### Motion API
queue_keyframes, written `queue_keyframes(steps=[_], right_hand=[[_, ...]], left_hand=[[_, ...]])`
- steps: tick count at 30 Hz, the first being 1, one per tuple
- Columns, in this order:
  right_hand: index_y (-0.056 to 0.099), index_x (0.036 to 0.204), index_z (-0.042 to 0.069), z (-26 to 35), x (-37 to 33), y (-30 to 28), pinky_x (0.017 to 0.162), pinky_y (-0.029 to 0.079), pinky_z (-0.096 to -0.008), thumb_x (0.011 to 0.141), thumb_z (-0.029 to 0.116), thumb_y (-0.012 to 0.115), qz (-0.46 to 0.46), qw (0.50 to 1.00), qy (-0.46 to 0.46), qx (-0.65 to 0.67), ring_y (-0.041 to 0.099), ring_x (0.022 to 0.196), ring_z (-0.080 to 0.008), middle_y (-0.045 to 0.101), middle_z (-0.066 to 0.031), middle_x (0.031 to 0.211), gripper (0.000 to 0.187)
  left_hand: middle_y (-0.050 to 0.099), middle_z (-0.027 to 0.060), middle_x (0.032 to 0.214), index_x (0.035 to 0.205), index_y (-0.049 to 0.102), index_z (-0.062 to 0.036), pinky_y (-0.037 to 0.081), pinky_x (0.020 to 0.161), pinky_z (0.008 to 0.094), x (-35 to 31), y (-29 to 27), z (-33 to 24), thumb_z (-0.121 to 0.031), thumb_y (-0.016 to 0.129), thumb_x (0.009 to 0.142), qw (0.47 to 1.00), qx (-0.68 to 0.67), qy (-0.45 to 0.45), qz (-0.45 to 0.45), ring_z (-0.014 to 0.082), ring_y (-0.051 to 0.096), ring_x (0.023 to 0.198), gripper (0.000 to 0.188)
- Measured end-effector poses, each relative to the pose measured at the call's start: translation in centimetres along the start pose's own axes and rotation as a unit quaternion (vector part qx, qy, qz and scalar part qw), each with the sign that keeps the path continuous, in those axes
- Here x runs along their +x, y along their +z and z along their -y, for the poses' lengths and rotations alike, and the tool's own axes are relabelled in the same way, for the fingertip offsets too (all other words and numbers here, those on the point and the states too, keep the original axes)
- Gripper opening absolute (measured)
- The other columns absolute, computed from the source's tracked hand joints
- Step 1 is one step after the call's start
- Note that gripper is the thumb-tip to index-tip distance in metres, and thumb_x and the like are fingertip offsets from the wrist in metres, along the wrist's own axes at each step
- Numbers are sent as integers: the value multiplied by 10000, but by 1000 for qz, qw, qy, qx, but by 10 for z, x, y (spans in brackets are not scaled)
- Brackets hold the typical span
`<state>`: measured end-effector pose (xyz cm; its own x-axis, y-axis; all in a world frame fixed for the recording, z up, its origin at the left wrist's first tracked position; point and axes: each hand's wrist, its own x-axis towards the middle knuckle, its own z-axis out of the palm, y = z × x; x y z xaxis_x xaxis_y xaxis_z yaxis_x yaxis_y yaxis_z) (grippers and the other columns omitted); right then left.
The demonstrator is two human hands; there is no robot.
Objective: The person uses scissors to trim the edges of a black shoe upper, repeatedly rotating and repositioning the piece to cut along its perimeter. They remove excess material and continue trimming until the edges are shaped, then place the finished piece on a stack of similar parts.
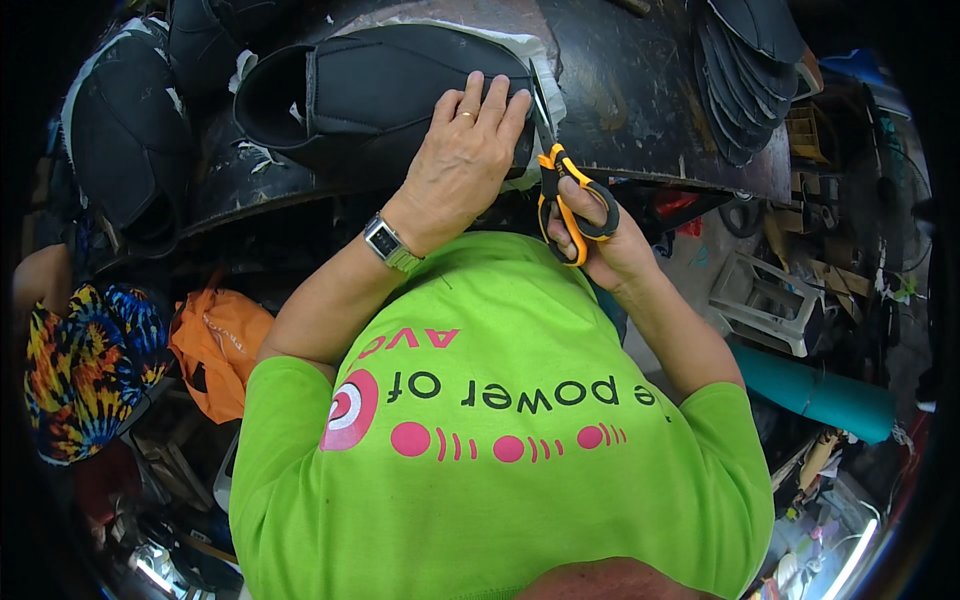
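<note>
A black shoe upper (375, 85) lies on the dark worktable, its round opening at the left and its toe at the right. White lining (552, 80) sticks out around the toe. My left hand (465, 150) rests on the upper near the toe, fingers stretched out and pressing it down. In my right hand (612, 245) are scissors (560, 190) with orange and black handles. Their blades point away from me along the toe's edge, next to my left fingertips. Whether the blades are biting into the lining cannot be made out.
Another black upper with white lining (125, 125) lies at the table's left end. Stacked black pieces (745, 90) sit at the far right of the worktable (630, 110). A grey plastic stool (765, 300) and a teal roll (815, 392) are at right. An orange bag (220, 345) and another person's arm (42, 280) are at left.
</note>
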<state>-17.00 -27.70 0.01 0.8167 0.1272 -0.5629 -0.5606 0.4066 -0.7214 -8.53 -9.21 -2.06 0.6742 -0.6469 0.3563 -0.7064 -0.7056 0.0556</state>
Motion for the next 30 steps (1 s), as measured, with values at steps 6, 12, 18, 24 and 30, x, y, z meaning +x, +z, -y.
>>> queue_keyframes(steps=[6, 12, 18, 24, 30], right_hand=[[597, 897, 68, 6, -1, -22, 455, 359, -182, 899, 421, 732, 37, 996, 75, -42, 491, 471, -66, 565, -25, 613, 378], [615, 1010, 32, 18, -3, -39, 499, 459, -233, 879, 420, 740, 70, 994, 83, -32, 585, 570, -135, 605, -79, 712, 428], [610, 1023, 24, 27, 2, -36, 511, 486, -230, 855, 437, 757, 107, 986, 102, -75, 599, 585, -122, 604, -67, 714, 470], [596, 1024, 18, 24, 1, -21, 490, 492, -212, 846, 461, 762, 70, 989, 84, -96, 595, 551, -116, 589, -61, 690, 505], [603, 995, 23, 16, 9, -18, 455, 460, -209, 868, 436, 748, 53, 994, 56, -77, 552, 466, -108, 587, -66, 639, 456]], left_hand=[[519, 223, 1415, 1399, 487, -3, 356, 1099, 454, -5, -4, 5, 1, 546, 867, 1000, -13, 17, 5, 382, 481, 1335, 535], [505, 203, 1428, 1397, 498, -17, 355, 1103, 453, -20, -15, 16, 31, 605, 801, 996, -78, 40, 22, 361, 450, 1364, 608], [505, 196, 1429, 1409, 495, -29, 353, 1112, 456, -24, -13, 18, 64, 620, 763, 995, -94, 37, 12, 349, 442, 1376, 665], [500, 193, 1438, 1418, 489, -29, 351, 1115, 457, -26, -16, 17, 70, 614, 764, 994, -103, 35, 16, 345, 446, 1375, 673], [494, 191, 1449, 1423, 486, -31, 349, 1119, 449, -25, -18, 17, 73, 617, 756, 994, -99, 39, 21, 342, 441, 1383, 688]])
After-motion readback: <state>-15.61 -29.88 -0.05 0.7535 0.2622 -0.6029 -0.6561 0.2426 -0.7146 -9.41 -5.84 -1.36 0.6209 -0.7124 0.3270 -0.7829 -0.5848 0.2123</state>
